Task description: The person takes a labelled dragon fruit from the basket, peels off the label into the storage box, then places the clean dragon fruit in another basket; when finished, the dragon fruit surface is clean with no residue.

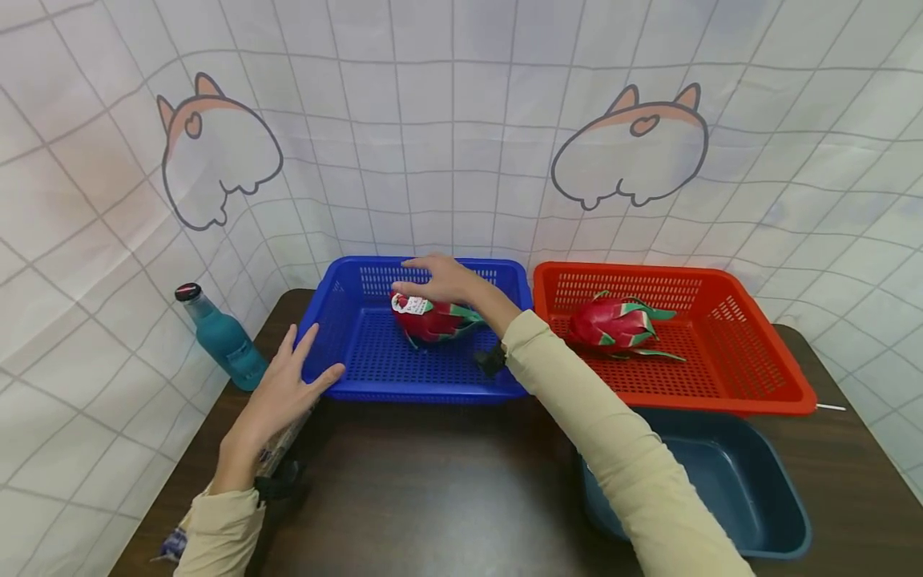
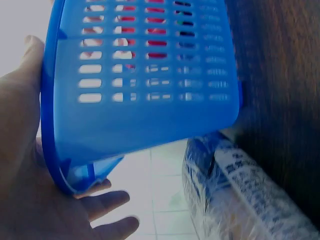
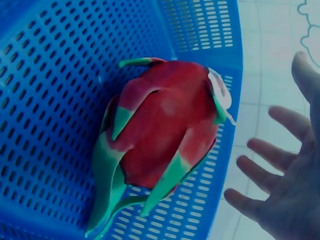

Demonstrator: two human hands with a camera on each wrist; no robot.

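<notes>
A red dragon fruit (image 1: pixel 436 320) with green-tipped scales and a white label lies in the blue basket (image 1: pixel 346 388). Over it is my right hand (image 1: pixel 450 280), fingers spread; the right wrist view shows a gap between these fingers (image 3: pixel 270 155) and the dragon fruit (image 3: pixel 160 125). My left hand (image 1: pixel 277 401) is at the basket's left end, thumb and fingers spread. In the left wrist view that hand (image 2: pixel 30 165) lies against the basket's rim (image 2: pixel 48 100), with fingertips showing past the corner.
A second dragon fruit (image 1: pixel 613 322) lies in a red basket (image 1: pixel 764 353) to the right. Nearer stands a dark blue bin (image 1: pixel 786 513), partly behind my right sleeve. At the left are a teal bottle (image 1: pixel 231 344) with a dark cap and a clear-wrapped package (image 2: pixel 255 190).
</notes>
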